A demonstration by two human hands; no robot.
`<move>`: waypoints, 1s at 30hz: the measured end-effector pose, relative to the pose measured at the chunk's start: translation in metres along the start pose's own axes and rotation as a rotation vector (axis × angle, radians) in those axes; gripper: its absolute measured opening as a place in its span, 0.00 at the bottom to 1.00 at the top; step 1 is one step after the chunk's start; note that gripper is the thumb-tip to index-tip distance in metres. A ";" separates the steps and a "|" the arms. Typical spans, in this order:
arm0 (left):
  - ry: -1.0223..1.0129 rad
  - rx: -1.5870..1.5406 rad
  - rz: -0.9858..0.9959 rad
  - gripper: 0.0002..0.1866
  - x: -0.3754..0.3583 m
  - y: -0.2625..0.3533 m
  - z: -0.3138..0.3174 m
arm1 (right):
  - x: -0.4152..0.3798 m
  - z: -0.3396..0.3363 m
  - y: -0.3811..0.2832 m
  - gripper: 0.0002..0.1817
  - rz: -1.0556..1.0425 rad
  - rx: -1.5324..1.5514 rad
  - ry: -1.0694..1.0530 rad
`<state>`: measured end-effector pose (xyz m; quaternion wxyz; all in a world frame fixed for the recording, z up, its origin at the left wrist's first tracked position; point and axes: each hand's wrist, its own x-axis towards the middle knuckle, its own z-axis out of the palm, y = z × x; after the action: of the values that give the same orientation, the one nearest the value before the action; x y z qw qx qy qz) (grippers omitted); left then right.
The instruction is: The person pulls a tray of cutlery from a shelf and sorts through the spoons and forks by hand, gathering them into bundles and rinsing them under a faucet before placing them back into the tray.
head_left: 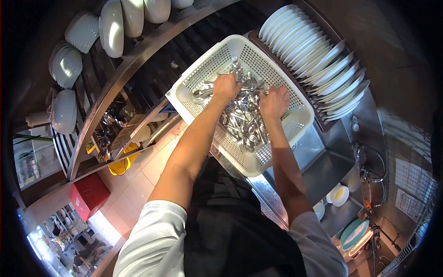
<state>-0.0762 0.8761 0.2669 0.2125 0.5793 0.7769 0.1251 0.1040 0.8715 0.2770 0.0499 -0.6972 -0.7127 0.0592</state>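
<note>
A white perforated plastic basket (196,78) holds a large heap of metal forks and spoons (242,121). Both hands reach into it. On the upper left of the heap rests my left hand (226,86), its fingers curled down among the cutlery; what they hold, if anything, is hidden. At the heap's right side is my right hand (274,102), fingers bent over some cutlery with the tips partly out of sight. Whether it grips a piece cannot be made out.
White plates (314,55) stand in a brown rack at the upper right. A steel sink (323,171) with a faucet (380,161) lies to the right. Bowls (64,111) line a slatted shelf at the left. A red box (90,196) is at the lower left.
</note>
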 end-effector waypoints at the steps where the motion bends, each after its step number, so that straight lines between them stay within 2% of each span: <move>1: 0.009 -0.040 -0.029 0.13 -0.004 0.002 -0.005 | -0.002 0.001 0.001 0.23 0.007 0.005 -0.006; 2: 0.000 -0.034 -0.023 0.13 -0.006 0.000 -0.006 | -0.003 0.001 0.004 0.22 -0.008 0.025 0.014; 4: 0.307 -0.185 0.332 0.12 -0.006 -0.011 -0.002 | -0.004 0.002 0.009 0.22 -0.011 0.045 0.037; 5: 0.361 -0.175 0.540 0.15 -0.001 -0.016 -0.002 | -0.002 0.002 0.010 0.20 -0.017 0.021 -0.008; 6: 0.370 -0.172 0.543 0.15 0.000 -0.013 -0.006 | 0.001 0.002 0.009 0.19 -0.030 -0.001 -0.048; 8: 0.017 -0.230 0.367 0.17 0.002 0.000 -0.012 | 0.005 0.000 0.012 0.18 -0.093 -0.049 -0.057; 10: 0.016 -0.202 0.311 0.20 -0.007 0.021 -0.029 | 0.007 -0.015 0.014 0.17 -0.156 -0.104 -0.065; 12: 0.013 -0.305 0.403 0.17 -0.014 0.035 -0.040 | 0.006 -0.042 0.017 0.13 -0.349 -0.010 -0.025; 13: 0.039 -0.404 0.523 0.15 -0.012 0.034 -0.038 | 0.008 -0.057 0.014 0.08 -0.314 0.190 -0.069; 14: 0.024 -0.413 0.522 0.15 -0.014 0.035 -0.032 | 0.011 -0.071 0.012 0.08 -0.303 0.182 -0.080; 16: -0.111 -0.569 0.357 0.24 -0.024 0.051 -0.053 | 0.019 -0.099 0.005 0.07 -0.420 0.408 -0.086; 17: -0.123 -0.698 0.401 0.27 -0.031 0.053 -0.062 | 0.022 -0.116 -0.002 0.07 -0.411 0.407 -0.088; 18: -0.132 -0.697 0.403 0.27 -0.038 0.055 -0.072 | 0.024 -0.133 -0.009 0.09 -0.405 0.536 -0.106; 19: -0.223 -0.818 0.279 0.26 -0.044 0.056 -0.081 | 0.028 -0.139 -0.012 0.11 -0.400 0.666 -0.121; 20: -0.315 -0.935 0.151 0.25 -0.050 0.056 -0.086 | 0.032 -0.135 -0.012 0.11 -0.390 0.669 -0.120; 21: -0.221 -0.921 0.099 0.24 -0.054 0.051 -0.085 | 0.039 -0.127 -0.013 0.12 -0.370 1.015 -0.306; 22: -0.222 -0.916 0.104 0.24 -0.057 0.040 -0.076 | 0.047 -0.117 -0.014 0.12 -0.346 1.360 -0.495; 23: 0.030 -0.812 0.181 0.23 -0.059 0.026 -0.063 | 0.054 -0.099 -0.012 0.17 -0.183 1.444 -0.597; 24: 0.285 -0.699 0.255 0.22 -0.061 0.015 -0.055 | 0.065 -0.053 -0.003 0.18 -0.152 1.272 -0.519; 25: 0.159 -0.599 0.119 0.22 -0.069 0.010 -0.056 | 0.073 -0.011 0.001 0.19 -0.127 1.101 -0.441; 26: 0.036 -0.495 -0.016 0.22 -0.077 0.004 -0.056 | 0.054 0.000 -0.001 0.18 -0.273 0.557 -0.099; 27: -0.005 -0.466 0.060 0.23 -0.081 -0.010 -0.042 | 0.053 0.040 0.005 0.14 -0.275 0.336 -0.119; 28: -0.055 -0.438 0.129 0.23 -0.084 -0.025 -0.025 | 0.048 0.049 0.008 0.14 -0.285 0.341 -0.121; 29: -0.239 -0.463 0.078 0.20 -0.088 -0.031 -0.021 | 0.038 0.056 0.012 0.13 -0.291 0.230 -0.044; 30: -0.242 -0.295 0.129 0.16 -0.090 -0.030 -0.020 | 0.029 0.060 0.012 0.13 -0.297 0.119 0.036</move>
<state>-0.0897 0.7824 0.2875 0.3785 0.6012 0.6803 0.1804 0.1057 0.9003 0.2159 0.1121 -0.5807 -0.8023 0.0810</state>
